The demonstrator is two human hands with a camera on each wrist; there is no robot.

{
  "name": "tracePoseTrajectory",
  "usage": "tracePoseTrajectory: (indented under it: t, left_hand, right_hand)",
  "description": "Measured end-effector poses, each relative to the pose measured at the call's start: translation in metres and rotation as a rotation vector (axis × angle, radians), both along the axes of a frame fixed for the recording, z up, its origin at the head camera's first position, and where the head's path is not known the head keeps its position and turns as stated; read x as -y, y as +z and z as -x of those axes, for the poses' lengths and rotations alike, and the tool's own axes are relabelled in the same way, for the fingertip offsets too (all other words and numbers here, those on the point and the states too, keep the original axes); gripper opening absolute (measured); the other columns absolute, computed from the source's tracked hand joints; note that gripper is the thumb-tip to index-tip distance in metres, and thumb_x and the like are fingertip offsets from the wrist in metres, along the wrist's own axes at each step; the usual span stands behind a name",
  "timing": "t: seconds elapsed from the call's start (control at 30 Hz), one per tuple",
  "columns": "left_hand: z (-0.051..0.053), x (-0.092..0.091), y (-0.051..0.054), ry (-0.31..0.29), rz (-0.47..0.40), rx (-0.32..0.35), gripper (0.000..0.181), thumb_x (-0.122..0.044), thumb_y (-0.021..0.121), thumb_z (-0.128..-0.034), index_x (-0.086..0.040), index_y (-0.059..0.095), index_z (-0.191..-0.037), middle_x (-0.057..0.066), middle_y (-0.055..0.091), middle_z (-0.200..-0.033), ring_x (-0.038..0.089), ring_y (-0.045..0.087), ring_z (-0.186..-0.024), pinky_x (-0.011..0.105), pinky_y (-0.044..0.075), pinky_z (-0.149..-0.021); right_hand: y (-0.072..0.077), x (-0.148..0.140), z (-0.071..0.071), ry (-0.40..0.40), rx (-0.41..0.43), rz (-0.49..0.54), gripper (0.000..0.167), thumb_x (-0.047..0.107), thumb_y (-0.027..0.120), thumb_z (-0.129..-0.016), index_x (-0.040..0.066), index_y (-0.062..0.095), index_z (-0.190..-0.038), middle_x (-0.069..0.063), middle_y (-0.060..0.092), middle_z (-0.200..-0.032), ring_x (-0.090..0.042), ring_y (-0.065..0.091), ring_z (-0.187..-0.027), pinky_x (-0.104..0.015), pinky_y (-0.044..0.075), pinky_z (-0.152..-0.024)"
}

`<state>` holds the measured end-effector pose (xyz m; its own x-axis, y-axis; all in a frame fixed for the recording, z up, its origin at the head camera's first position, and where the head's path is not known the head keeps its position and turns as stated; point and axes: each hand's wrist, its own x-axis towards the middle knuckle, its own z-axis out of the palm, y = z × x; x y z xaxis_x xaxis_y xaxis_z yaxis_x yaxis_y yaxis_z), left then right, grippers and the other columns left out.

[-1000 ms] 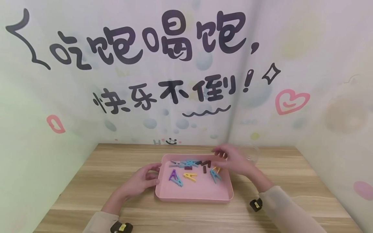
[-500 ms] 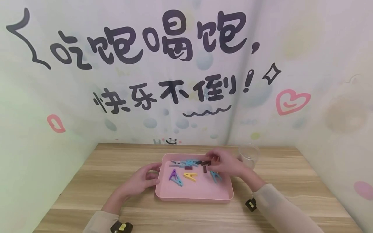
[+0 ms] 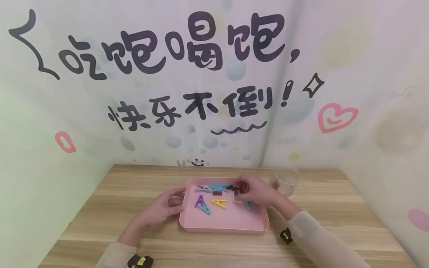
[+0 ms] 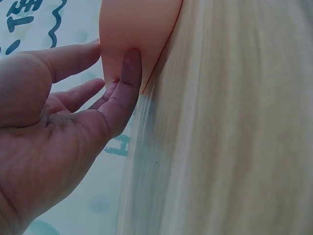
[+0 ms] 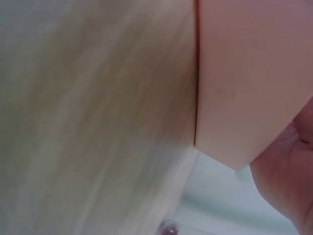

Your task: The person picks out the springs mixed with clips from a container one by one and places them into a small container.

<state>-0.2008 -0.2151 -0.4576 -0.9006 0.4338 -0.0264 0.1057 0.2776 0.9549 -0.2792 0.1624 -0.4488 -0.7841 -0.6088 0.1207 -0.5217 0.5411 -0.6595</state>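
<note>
The small dark blocks (image 3: 217, 193) lie in the far half of the pink tray (image 3: 224, 221), near the middle of the tabletop's (image 3: 161, 245) far edge, and the right hand (image 3: 256, 190) is over most of them — its grip is hidden, so I cannot tell if it pinches one. The left hand's (image 3: 164, 207) grip is loose, with fingers just touching the tray's left side, so a hard bump could make the tray slide. A little block could slip away, or the right arm could tip the clear cup (image 3: 286, 182) because it stands so near.
</note>
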Motion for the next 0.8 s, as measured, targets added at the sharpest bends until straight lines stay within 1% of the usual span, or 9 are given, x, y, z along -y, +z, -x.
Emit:
tracePoseTrajectory:
  t: [0.17,0.37,0.57,0.8]
  left_hand:
    - [-0.0006,-0.0012,0.0007,0.002,0.012,-0.001,0.064,0.003,0.065,-0.1021,0.013,0.033,-0.157,0.033,0.048,-0.147,0.048,0.060,-0.129,0.035,0.061,-0.099]
    - [-0.0003,0.0002,0.0008,0.008,0.005,0.003,0.066,0.004,0.065,-0.1013,0.013,0.033,-0.158,0.033,0.048,-0.148,0.047,0.060,-0.128,0.033,0.061,-0.098]
    - [-0.0004,0.0004,0.0017,0.005,-0.001,0.004,0.067,0.004,0.066,-0.1007,0.014,0.033,-0.157,0.034,0.048,-0.147,0.047,0.061,-0.128,0.033,0.061,-0.097]
    - [-0.0001,0.0006,0.0017,0.011,-0.007,0.007,0.066,0.004,0.066,-0.1012,0.013,0.033,-0.158,0.033,0.047,-0.148,0.046,0.061,-0.127,0.033,0.061,-0.097]
  right_hand:
    - [-0.0040,0.0016,0.0024,0.010,-0.014,-0.012,0.038,0.013,0.090,-0.086,0.003,0.073,-0.119,-0.004,0.070,-0.098,-0.022,0.063,-0.088,-0.028,0.056,-0.076]
    - [-0.0063,0.0034,0.0054,0.023,-0.013,-0.032,0.037,0.012,0.089,-0.086,0.005,0.073,-0.118,-0.003,0.070,-0.096,-0.021,0.061,-0.086,-0.027,0.054,-0.074]
    - [-0.0054,0.0054,0.0059,0.022,-0.006,-0.068,0.033,0.011,0.090,-0.085,0.007,0.073,-0.113,-0.002,0.069,-0.095,-0.018,0.059,-0.085,-0.027,0.053,-0.074]
    - [-0.0051,0.0083,0.0064,0.039,-0.021,-0.110,0.029,0.009,0.089,-0.085,0.009,0.073,-0.109,-0.001,0.068,-0.093,-0.020,0.060,-0.086,-0.029,0.053,-0.074]
